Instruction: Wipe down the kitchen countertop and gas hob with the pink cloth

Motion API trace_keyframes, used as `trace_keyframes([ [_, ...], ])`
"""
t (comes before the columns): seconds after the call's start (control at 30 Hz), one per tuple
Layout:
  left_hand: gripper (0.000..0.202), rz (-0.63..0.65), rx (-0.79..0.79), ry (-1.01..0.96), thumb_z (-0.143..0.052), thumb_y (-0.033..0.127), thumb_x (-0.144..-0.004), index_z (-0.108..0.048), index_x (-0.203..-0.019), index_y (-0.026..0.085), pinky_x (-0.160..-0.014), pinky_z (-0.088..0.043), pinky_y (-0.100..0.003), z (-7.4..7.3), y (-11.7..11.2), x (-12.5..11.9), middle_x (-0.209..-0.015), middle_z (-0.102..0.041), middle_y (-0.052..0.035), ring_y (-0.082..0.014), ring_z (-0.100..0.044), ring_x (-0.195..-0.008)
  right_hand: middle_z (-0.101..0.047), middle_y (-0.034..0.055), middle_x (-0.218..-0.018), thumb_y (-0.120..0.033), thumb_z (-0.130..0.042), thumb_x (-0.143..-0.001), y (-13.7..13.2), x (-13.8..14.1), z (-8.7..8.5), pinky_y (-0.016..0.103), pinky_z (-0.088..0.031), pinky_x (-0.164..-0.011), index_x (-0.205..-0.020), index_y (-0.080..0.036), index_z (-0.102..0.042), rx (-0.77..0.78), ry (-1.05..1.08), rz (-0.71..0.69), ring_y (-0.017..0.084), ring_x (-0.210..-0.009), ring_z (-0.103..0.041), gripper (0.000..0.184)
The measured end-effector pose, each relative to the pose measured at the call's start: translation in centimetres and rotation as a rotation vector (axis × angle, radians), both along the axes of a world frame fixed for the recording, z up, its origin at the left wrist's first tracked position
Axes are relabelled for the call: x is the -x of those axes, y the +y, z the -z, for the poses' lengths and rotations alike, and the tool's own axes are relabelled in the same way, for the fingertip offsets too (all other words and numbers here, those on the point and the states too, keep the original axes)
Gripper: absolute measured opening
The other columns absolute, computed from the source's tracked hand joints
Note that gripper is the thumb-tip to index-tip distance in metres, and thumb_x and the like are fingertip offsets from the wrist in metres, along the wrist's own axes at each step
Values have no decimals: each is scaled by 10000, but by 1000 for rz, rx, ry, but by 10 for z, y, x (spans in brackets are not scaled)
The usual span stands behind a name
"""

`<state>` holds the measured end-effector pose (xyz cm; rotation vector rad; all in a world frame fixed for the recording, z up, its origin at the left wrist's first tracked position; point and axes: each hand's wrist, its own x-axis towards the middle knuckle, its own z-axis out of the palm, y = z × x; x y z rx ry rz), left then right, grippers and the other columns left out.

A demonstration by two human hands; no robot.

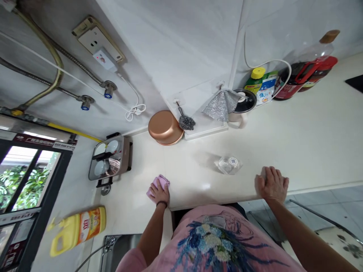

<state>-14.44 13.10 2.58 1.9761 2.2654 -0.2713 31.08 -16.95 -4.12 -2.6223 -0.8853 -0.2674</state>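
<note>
My left hand (160, 192), with a dark band on the wrist, presses a folded pink cloth (157, 183) onto the white countertop (193, 181). Its fingers lie over the cloth. Farther right, my right hand (272, 184) rests palm down near the counter's front edge, fingers slightly bent and nothing visible in it. Between the hands, nearer the right one, sits a small clear plastic container (229, 165) with a round label.
A copper-coloured pot (166, 127) stands against the wall below a hanging steel scrubber (186, 122) and a silver mesh cloth (222, 105). Lidded cookware (109, 156) and a yellow detergent jug (81, 230) are left, beside the sink (121, 245). Bottles (295, 81) stand back right.
</note>
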Motion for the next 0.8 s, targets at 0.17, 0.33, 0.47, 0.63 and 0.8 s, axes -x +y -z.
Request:
trace_keyframes([
  [0.17,748,-160,46,-59,-197,598,-1006,-182,-1661,238,-1233,-174,-674,-11,69,-32,-1739,-112,-196,-374,-111,-1601,-532,180,-1519,-478,-361,-987,0,-1,-1,641,-222,-1200,-1499,-146,-470,-13,-18,-9,333,-1451,-390,620],
  [0.33,756,78,75,-92,-254,592,-1000,-173,-1665,243,-1249,-100,-671,1,56,-92,-1747,-59,-172,-373,-34,-1607,-517,201,-1525,-457,-375,-991,0,0,-5,649,-211,-1202,-1503,-114,-471,-22,-6,-25,353,-1450,-387,624],
  [0.47,779,561,156,-201,-390,642,-964,-246,-1650,304,-1241,-40,-706,18,-17,-144,-1756,-49,-126,-398,20,-1603,-506,184,-1534,-459,-368,-984,0,0,-5,643,-215,-1187,-1517,-135,-449,-31,-3,-25,351,-1446,-377,629],
  [0.63,803,1056,208,-357,-514,663,-925,-256,-1635,391,-1263,-65,-680,25,-68,-184,-1759,-103,-69,-374,-52,-1608,-514,192,-1526,-481,-366,-981,-1,-4,2,644,-219,-1178,-1507,-141,-465,-49,3,-34,362,-1445,-387,634],
  [0.8,764,1012,252,-310,-457,681,-942,-250,-1630,422,-1279,-50,-632,9,-5,-192,-1763,-88,-26,-332,-75,-1612,-531,199,-1510,-502,-367,-976,-3,-7,11,647,-229,-1171,-1501,-150,-478,-62,-15,-37,367,-1435,-405,642],
])
